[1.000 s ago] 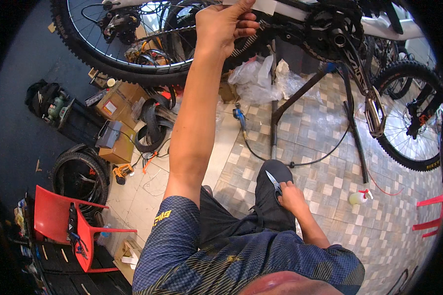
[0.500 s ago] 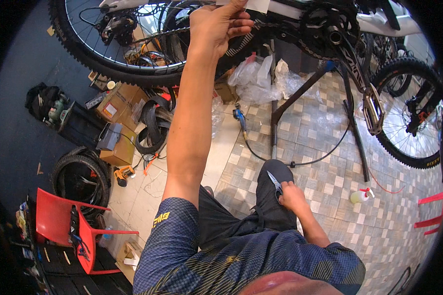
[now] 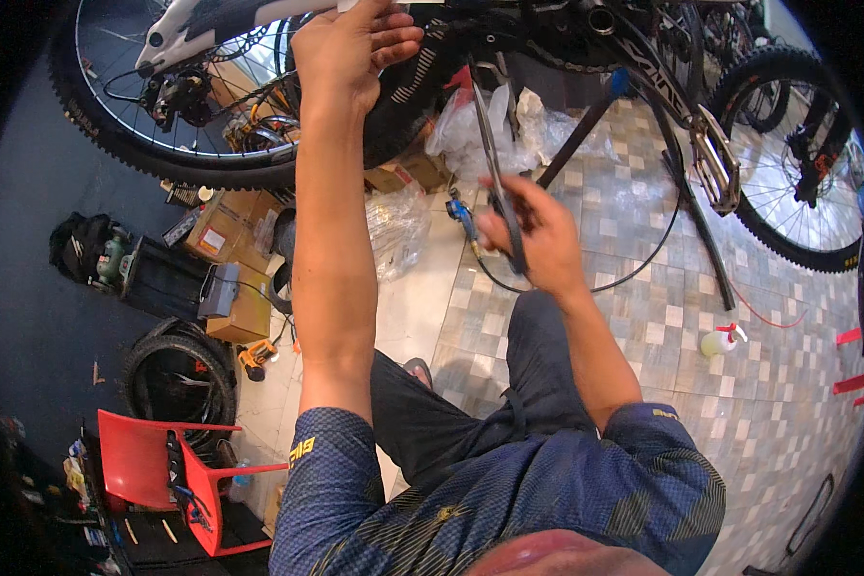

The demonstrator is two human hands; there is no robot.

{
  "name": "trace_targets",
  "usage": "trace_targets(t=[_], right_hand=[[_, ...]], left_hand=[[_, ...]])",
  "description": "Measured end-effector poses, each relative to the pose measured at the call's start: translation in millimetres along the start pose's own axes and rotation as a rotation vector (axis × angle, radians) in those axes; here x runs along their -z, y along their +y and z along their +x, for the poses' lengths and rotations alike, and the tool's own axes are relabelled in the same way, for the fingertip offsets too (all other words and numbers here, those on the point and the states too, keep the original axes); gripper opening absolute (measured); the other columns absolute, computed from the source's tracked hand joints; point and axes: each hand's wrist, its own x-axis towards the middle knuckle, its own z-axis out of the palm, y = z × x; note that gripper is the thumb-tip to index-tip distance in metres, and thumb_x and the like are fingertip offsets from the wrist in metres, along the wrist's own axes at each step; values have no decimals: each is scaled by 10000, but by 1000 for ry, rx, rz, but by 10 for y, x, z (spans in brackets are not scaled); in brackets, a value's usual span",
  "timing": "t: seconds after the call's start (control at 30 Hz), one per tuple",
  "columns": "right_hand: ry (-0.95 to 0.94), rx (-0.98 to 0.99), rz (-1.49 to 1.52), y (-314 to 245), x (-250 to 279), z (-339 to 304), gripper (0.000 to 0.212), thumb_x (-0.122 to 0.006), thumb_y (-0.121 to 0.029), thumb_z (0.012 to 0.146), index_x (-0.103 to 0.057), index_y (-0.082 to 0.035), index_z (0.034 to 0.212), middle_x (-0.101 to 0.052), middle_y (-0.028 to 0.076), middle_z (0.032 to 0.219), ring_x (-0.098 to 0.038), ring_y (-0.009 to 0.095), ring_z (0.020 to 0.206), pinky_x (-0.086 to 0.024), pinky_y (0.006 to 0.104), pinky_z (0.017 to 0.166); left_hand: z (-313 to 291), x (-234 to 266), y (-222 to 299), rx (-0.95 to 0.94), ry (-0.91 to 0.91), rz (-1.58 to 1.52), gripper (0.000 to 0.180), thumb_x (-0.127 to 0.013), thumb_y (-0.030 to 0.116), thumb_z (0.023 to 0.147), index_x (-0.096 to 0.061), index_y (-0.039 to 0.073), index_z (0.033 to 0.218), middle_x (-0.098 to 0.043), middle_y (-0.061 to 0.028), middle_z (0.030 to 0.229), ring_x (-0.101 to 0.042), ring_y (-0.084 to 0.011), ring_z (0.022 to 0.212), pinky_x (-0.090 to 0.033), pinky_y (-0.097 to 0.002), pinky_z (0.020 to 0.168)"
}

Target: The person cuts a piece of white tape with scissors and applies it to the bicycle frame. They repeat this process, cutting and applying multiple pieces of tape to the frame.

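At the top edge, my left hand (image 3: pixel 350 48) is raised beside the bike's white frame (image 3: pixel 206 34), its fingers bent and closed. A thin white sheet-like piece (image 3: pixel 415 2) shows just above those fingers, mostly cut off by the picture's edge. My right hand (image 3: pixel 542 230) is closed around the dark handles of a pair of scissors (image 3: pixel 490 139). Their long blades point up toward the bike, and motion smears the hand a little. The bike's rear tyre (image 3: pixel 202 173) and chain area lie behind my left wrist.
The crank arm and pedal (image 3: pixel 715 173) hang at the right, near black stand legs (image 3: pixel 686 206). A blue-ended cable (image 3: pixel 463 216) lies below the scissors. Plastic wrap (image 3: pixel 394 230), cardboard boxes (image 3: pixel 226 230), a red chair (image 3: pixel 139 461) and a spray bottle (image 3: pixel 723 340) stand around.
My right hand has lifted the scissors from over my thigh up toward the bike, blades now pointing upward. The view has shifted, and my left hand stays raised at the top edge.
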Motion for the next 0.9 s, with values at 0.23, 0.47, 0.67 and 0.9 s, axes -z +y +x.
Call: trace_targets(t=[0.23,0.47,0.67,0.9], right_hand=[[172,202,-40,-156,-315,561,470,-845,-252,850,-657,4,1196,-595,-38,737,-528,19,642,-420,187,567],[161,245,-23,-165,-413,821,491,-853,-294,837,-660,1,1179,-587,-36,715,-522,29,626,-417,200,555],[191,244,-24,-148,-521,909,480,-850,-298,829,-665,-7,1164,-599,-18,668,-524,35,582,-412,214,519],[224,280,-69,-120,-528,949,456,-841,-289,830,-669,-10,1146,-621,-7,658,-541,37,580,-418,220,512]], left_hand=[[-10,-21,6,-31,25,20,394,-805,328,882,-627,-22,890,-648,-105,730,-641,-183,555,-526,-261,465],[-51,-31,29,-39,31,16,360,-802,310,886,-627,-3,912,-641,-93,731,-639,-178,562,-521,-258,466],[-56,-39,41,-44,17,2,345,-798,297,892,-619,3,909,-640,-92,723,-638,-175,557,-525,-255,469],[-48,-30,45,-11,11,-19,360,-802,297,890,-610,-7,899,-644,-93,724,-639,-176,551,-530,-256,465]])
